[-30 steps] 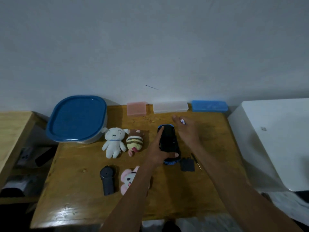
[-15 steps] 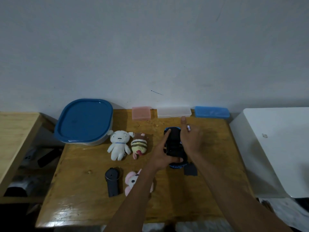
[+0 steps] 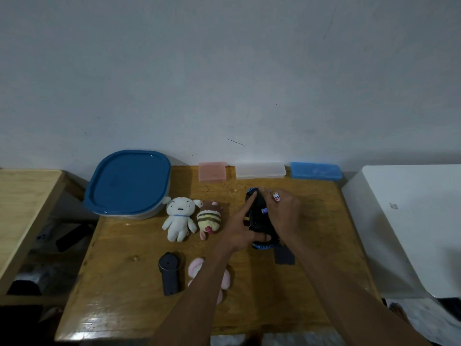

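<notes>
A black toy car with blue edges (image 3: 258, 218) lies belly-up on the wooden table (image 3: 139, 303). My left hand (image 3: 240, 231) holds it lengthwise, index finger stretched to its far end and thumb at its near end. My right hand (image 3: 284, 216) hovers over the car's right side and pinches a small white-and-red battery (image 3: 276, 197) between its fingers. A second small piece with a blue tip (image 3: 264, 210) shows under that hand, against the car. A dark square cover (image 3: 284, 255) lies on the table just below the car, partly behind my right forearm.
Left of the car lie a white plush (image 3: 178, 218), a striped plush (image 3: 209, 217), a pink plush (image 3: 197, 267) and a black remote (image 3: 169, 273). A blue-lidded tub (image 3: 128, 182) sits back left. Pink (image 3: 212, 171), clear (image 3: 260, 170) and blue (image 3: 315, 171) boxes line the wall. A white unit (image 3: 409, 221) stands at the right.
My right hand has come in from beyond the car's far right and now sits over the car with the battery. My left hand has kept its hold on the car.
</notes>
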The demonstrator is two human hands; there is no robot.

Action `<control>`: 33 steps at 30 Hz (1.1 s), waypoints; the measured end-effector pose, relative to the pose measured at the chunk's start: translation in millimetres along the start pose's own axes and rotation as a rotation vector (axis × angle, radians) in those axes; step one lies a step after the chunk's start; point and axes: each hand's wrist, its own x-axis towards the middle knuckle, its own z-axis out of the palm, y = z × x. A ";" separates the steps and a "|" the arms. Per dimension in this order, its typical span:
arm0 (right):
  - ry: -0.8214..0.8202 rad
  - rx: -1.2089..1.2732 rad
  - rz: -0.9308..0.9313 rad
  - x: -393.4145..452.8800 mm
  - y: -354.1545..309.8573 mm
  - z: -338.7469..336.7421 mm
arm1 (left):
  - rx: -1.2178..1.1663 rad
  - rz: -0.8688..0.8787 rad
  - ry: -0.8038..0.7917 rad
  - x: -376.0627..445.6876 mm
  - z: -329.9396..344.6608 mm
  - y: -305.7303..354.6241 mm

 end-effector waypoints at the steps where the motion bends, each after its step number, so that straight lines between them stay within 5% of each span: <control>1: -0.021 -0.022 -0.045 0.3 1.5 -0.2 | 0.001 0.008 0.003 0.1 -0.3 -0.1; 23: -0.019 -0.162 -0.149 -3.2 -3.5 -7.9 | 0.009 0.017 -0.006 0.7 -2.8 0.5; 33: -0.010 -0.042 -0.107 -0.7 -8.0 -17.3 | -0.009 0.036 0.004 5.6 -8.2 -1.8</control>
